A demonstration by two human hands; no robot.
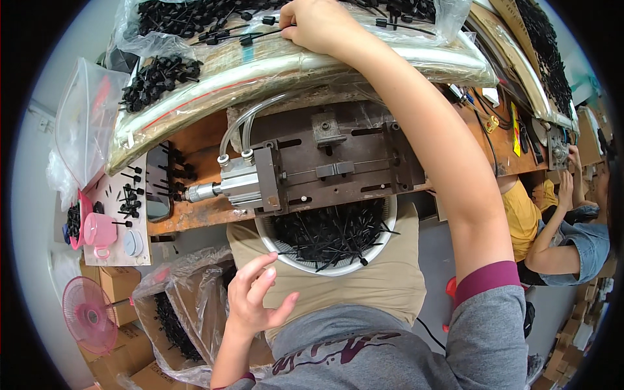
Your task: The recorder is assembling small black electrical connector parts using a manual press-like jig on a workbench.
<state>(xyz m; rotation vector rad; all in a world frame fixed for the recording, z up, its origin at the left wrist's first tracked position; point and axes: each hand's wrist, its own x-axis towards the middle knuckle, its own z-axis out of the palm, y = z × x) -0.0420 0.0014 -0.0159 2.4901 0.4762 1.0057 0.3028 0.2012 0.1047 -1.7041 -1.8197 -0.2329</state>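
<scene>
My right hand (313,26) reaches far up to the plastic-covered shelf, its fingers pinched on a thin black knobbed rod (246,40) lying among others. My left hand (255,296) hovers over my lap with fingers apart and nothing in it. Its fingertips are close to the rim of a white basket (268,250). Heaped in that basket are many black knobbed rods (328,231). Beyond it, a metal clamping fixture with a silver air cylinder (242,185) is mounted on the bench. A small dark block (335,169) sits at the fixture's middle.
Clear hoses (244,123) rise from the cylinder. At left are a phone (159,182), a pink cup (100,231) and a pink fan (91,315). A plastic-lined box (175,325) holds more black parts. Another person (562,240) works at far right.
</scene>
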